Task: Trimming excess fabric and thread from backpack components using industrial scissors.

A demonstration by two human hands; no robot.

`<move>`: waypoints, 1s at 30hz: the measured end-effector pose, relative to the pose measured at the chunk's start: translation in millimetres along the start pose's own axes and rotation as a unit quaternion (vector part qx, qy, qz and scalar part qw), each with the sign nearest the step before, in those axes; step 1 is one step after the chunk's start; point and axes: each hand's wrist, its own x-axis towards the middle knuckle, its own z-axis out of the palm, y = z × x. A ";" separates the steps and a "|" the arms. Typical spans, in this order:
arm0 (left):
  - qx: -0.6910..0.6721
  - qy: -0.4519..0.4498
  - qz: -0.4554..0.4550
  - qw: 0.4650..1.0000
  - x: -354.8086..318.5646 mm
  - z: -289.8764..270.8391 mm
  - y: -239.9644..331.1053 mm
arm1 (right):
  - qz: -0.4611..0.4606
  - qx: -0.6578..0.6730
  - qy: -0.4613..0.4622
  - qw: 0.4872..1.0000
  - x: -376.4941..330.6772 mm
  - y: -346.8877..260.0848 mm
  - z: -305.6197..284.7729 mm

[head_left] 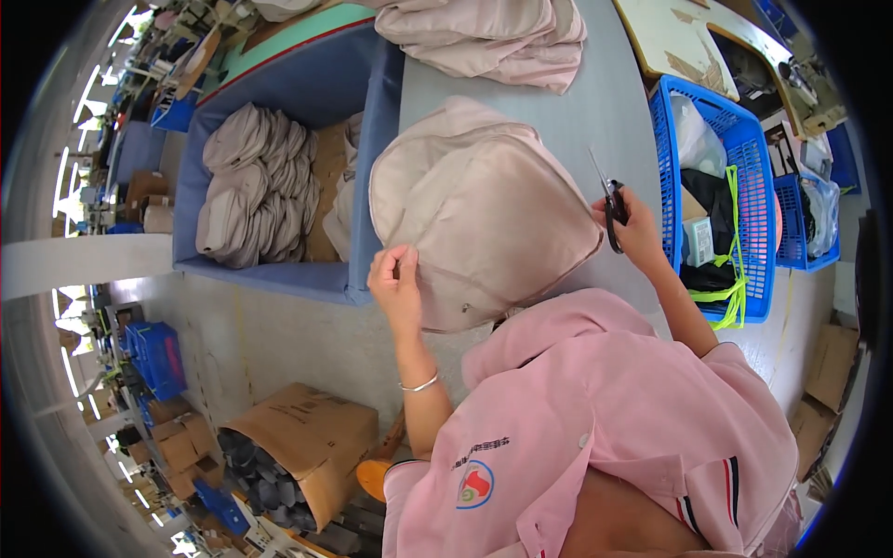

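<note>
left hand [395, 277] pinches a beige fabric piece [488, 209] over the grey table [619, 98]; right hand [637, 228] curls round black scissors [615, 216] by the piece's right corner; it seems mid-work, but whether the far pile [493, 42] or the stacks [260, 186] in the blue bin [375, 126] are finished is unclear

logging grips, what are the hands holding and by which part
The left hand pinches the beige fabric near its left edge; the right hand holds scissors by the black handles.
</note>
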 end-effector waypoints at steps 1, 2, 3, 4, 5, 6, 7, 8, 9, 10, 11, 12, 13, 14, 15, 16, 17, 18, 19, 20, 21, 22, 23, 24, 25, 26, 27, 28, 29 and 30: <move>-0.003 0.003 0.003 1.000 1.9 -3.8 16.8 | -0.001 -0.018 0.013 1.000 -3.1 -16.9 -7.5; 0.029 -0.032 0.045 0.998 4.8 -5.8 32.9 | -0.038 -0.032 0.039 0.998 -5.5 -37.3 -14.1; 0.064 -0.068 0.089 0.992 7.7 -7.2 48.8 | -0.041 -0.031 0.044 0.998 -7.0 -58.0 -19.4; 0.063 -0.069 0.094 0.991 10.9 -7.7 64.3 | -0.120 -0.024 0.063 0.991 -7.7 -78.6 -24.0; 0.083 -0.102 0.132 0.982 15.1 -7.1 79.3 | -0.196 -0.019 0.084 0.977 -8.2 -96.9 -28.0; 0.105 -0.136 0.170 0.970 19.3 -5.6 93.9 | -0.193 -0.019 0.091 0.977 -6.9 -112.6 -32.6; 0.101 -0.143 0.177 0.969 23.7 -4.3 109.7 | -0.245 -0.015 0.032 0.969 -6.1 -128.9 -38.5; 0.098 -0.174 0.211 0.957 27.1 -2.6 125.9 | -0.297 -0.010 -0.027 0.954 -6.0 -139.4 -40.5; 0.095 -0.205 0.244 0.943 30.0 -0.1 139.9 | -0.312 -0.002 -0.055 0.948 -6.3 -144.0 -36.6; 0.093 -0.210 0.250 0.940 31.8 3.3 152.2 | -0.317 -0.048 -0.075 0.944 -8.4 -152.8 -32.6; 0.081 -0.239 0.281 0.926 32.4 8.2 163.2 | -0.320 -0.094 -0.095 0.938 -10.6 -159.1 -30.7; 0.068 -0.267 0.310 0.910 33.4 13.5 168.6 | -0.316 -0.095 -0.089 0.940 -10.0 -157.6 -29.3; 0.067 -0.271 0.313 0.908 35.6 18.3 168.3 | -0.295 -0.048 -0.086 0.950 -5.5 -153.8 -26.5; 0.064 -0.295 0.301 0.904 38.0 23.5 165.2 | -0.274 -0.001 -0.083 0.958 -0.4 -149.0 -24.7; 0.062 -0.319 0.288 0.901 40.3 28.0 161.6 | -0.272 -0.002 -0.079 0.959 5.6 -144.1 -25.3; 0.059 -0.325 0.289 0.899 42.1 32.4 158.2 | -0.184 0.041 -0.151 0.970 11.8 -137.4 -26.7; 0.070 -0.351 0.264 0.896 43.6 36.7 154.5 | -0.093 0.084 -0.221 0.967 16.4 -130.5 -26.6; 0.080 -0.378 0.237 0.891 44.2 40.5 149.9 | -0.053 0.111 -0.239 0.963 19.3 -123.6 -22.4; 0.077 -0.382 0.237 0.890 41.9 45.7 143.5 | -0.049 0.111 -0.236 0.964 20.7 -116.2 -18.9; 0.083 -0.370 0.245 0.892 37.3 52.1 136.3 | -0.020 0.133 -0.248 0.959 21.6 -108.8 -15.5; 0.088 -0.358 0.252 0.895 34.4 56.7 132.2 | 0.010 0.156 -0.259 0.953 22.3 -102.4 -13.5; 0.085 -0.362 0.250 0.894 33.6 59.4 130.5 | 0.015 0.155 -0.257 0.954 23.9 -96.0 -12.1; 0.080 -0.360 0.230 0.900 32.7 62.2 128.9 | 0.004 0.151 -0.246 0.957 25.7 -89.9 -11.7; 0.075 -0.359 0.211 0.906 31.6 65.0 127.3 | -0.006 0.146 -0.235 0.961 26.8 -85.5 -12.9; 0.073 -0.360 0.206 0.907 33.9 64.8 121.5 | -0.001 0.145 -0.237 0.961 27.1 -88.9 -18.1; 0.057 -0.362 0.186 0.912 39.4 62.2 113.8 | -0.074 0.044 -0.220 0.972 27.9 -100.0 -29.2; 0.041 -0.362 0.165 0.916 42.7 59.9 107.5 | -0.148 -0.056 -0.199 0.967 29.3 -108.4 -39.4; 0.038 -0.365 0.162 0.916 43.8 61.3 104.5 | -0.228 -0.129 -0.169 0.950 28.2 -107.1 -53.1; 0.027 -0.365 0.157 0.917 44.7 60.8 102.5 | -0.227 -0.130 -0.173 0.949 29.3 -102.5 -64.3; 0.018 -0.364 0.151 0.919 45.3 60.2 100.5 | -0.284 -0.178 -0.160 0.928 30.7 -97.0 -74.5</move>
